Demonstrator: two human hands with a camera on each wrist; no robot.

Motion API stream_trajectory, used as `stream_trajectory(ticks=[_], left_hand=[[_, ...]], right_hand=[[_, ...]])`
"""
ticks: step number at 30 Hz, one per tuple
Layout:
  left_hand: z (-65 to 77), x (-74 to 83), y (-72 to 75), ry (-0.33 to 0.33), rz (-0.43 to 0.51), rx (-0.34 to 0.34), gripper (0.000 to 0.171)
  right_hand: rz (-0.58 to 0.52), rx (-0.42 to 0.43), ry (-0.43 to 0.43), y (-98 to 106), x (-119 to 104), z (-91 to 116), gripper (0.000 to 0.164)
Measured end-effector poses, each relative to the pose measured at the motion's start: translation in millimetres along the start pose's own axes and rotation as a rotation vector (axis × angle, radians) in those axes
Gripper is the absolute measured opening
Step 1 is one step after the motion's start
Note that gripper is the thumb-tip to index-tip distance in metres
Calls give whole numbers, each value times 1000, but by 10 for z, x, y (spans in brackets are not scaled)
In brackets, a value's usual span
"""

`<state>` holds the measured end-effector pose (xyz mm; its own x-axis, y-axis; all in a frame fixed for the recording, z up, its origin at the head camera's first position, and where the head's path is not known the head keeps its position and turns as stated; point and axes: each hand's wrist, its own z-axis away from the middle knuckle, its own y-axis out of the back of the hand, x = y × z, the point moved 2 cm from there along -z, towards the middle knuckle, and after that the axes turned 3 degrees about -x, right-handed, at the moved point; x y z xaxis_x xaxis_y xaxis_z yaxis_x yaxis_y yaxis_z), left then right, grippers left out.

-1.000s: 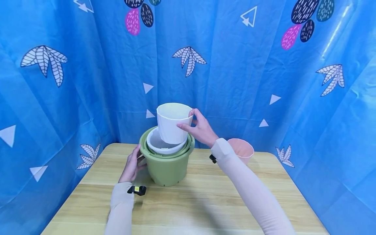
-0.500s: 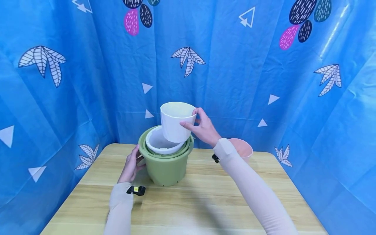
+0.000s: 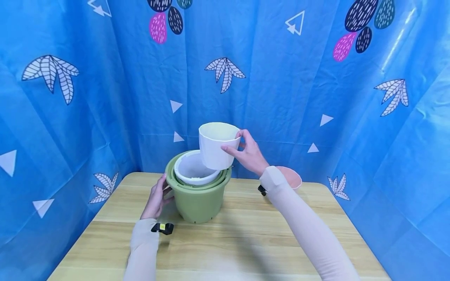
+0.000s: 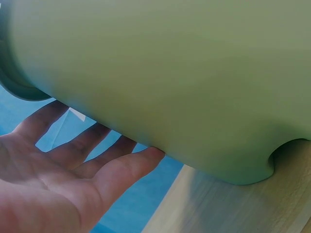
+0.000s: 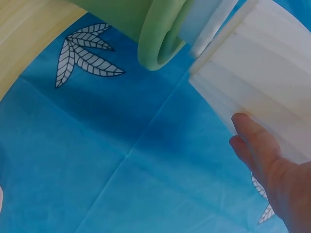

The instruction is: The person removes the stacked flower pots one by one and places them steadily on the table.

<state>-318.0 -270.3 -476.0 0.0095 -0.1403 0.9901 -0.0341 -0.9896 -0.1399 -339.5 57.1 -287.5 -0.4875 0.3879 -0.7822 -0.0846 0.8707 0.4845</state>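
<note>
A white faceted plant pot (image 3: 215, 153) is held up by my right hand (image 3: 254, 157), thumb on its outer wall and fingers at the rim. Its base overlaps the right side of the nested pots in the head view. Below, a large green plant pot (image 3: 200, 205) stands on the table with another green rim and a smooth white pot (image 3: 191, 168) nested inside. My left hand (image 3: 154, 200) steadies the green pot from the left. In the left wrist view, the outstretched fingers (image 4: 129, 165) touch the green wall.
A pink pot (image 3: 291, 177) stands at the back right, partly hidden by my right sleeve (image 3: 302, 222). The wooden table (image 3: 211, 249) is enclosed by a blue patterned curtain (image 3: 274, 97) at the back and both sides.
My right hand has carried the white faceted pot gradually to the right, uncovering more of the nested white pot. The left hand and green pot have stayed in place.
</note>
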Motion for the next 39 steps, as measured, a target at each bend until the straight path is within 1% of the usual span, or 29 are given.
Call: stream_trajectory(ticks=[5,9,16,24,31,39], left_hand=[[15,3,-4,3,-1,2,77],[12,6,-7,5,5,0,77],[0,-9,-15,8,-13,2,78],[11,-5,-9,3,17,14,78],[18,9,4,0,-7,2,77],[-16,-8,-7,-2,-32,0,80]], right_hand=[[2,10,5,39,52,13,52],[9,26,-11,89,100,36,51],[9,45,-38,166,142,90,52],[-3,66,-56,270,157,125,56],[7,93,-88,360,247,163,58],[11,107,-92,441,305,221,59]])
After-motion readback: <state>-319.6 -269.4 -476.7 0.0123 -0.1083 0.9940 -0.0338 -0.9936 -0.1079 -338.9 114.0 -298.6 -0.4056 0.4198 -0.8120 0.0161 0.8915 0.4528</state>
